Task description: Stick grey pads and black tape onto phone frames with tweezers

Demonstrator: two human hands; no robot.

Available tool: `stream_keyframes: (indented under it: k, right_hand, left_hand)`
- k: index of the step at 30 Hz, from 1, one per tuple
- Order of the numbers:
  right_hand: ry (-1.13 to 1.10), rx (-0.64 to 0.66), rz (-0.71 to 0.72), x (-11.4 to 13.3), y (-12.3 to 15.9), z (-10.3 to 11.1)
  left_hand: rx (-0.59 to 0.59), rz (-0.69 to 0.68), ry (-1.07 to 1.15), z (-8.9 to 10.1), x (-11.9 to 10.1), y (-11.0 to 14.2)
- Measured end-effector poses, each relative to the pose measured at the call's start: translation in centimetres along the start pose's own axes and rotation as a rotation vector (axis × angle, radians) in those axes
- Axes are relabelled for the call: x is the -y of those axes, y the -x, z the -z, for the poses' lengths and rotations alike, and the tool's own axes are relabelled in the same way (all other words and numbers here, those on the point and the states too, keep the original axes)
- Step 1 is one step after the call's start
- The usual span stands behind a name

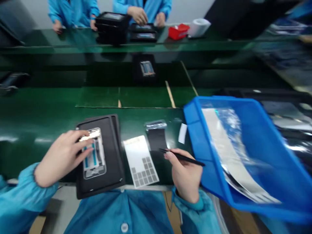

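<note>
Quick look at my bench: the main landmark is the black tray (115,169) sitting on the green belt (44,130), right at the front edge.

My left hand (63,157) is on the tray, with the fingers (84,138) lying across the top of a phone frame (94,165). The hand's fairly narrow and curled over it, but I can't tell if it's actually gripping or just resting there. The frame lies inside the tray, and there are blue bits showing in it.

My right hand (185,175) is just right of the tray, pinching black tweezers (182,157) in a narrow grip, tips pointing left.

Right beside the tray there's a white sheet (136,152) with grey squares (143,170), then a black strip (157,139) topped with shiny film (156,124), and a small white slip (182,133).

Further right is a blue bin (195,120) with a silver sheet (226,149) inside. Way past the tray, a co-worker's hands (138,14) are at some stacked trays (112,27).
</note>
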State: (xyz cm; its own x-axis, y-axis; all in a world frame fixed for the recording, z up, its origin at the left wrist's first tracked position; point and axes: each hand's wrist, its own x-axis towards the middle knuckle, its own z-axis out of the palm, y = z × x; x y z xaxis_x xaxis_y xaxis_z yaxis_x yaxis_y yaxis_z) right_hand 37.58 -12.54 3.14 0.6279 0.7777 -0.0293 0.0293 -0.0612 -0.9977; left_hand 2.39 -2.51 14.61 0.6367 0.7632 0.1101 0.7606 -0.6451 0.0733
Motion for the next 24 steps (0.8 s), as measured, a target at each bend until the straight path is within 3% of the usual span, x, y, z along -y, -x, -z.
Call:
stream_keyframes:
  k: [1,4,7,10,12,15,24]
  right_hand:
    - [0.002,-0.020,0.008,-0.4,-0.7,0.6]
    - [0.013,-0.056,0.053,-1.2,-2.6,1.4]
    - [0.011,-0.049,0.088,-1.3,-3.9,1.2]
    - [-0.009,-0.041,0.097,-1.0,-4.9,0.7]
    - [-0.029,-0.038,0.101,-0.7,-5.5,0.4]
    - [-0.049,-0.029,0.130,-0.5,-6.5,0.2]
    - [-0.052,0.082,0.309,-0.8,-8.2,0.0]
  left_hand:
    - [-0.013,-0.028,0.019,0.1,-1.0,-2.2]
    - [0.124,-0.145,0.125,-1.6,-5.9,-9.8]
    - [0.330,-0.166,0.165,-5.4,-11.0,-16.6]
    - [0.329,-0.125,0.103,-9.2,-13.5,-20.8]
    - [0.324,-0.134,0.101,-10.8,-14.0,-22.2]
    - [0.342,-0.196,0.159,-11.7,-13.8,-22.8]
    - [0.336,-0.154,0.267,-10.1,-13.5,-21.3]
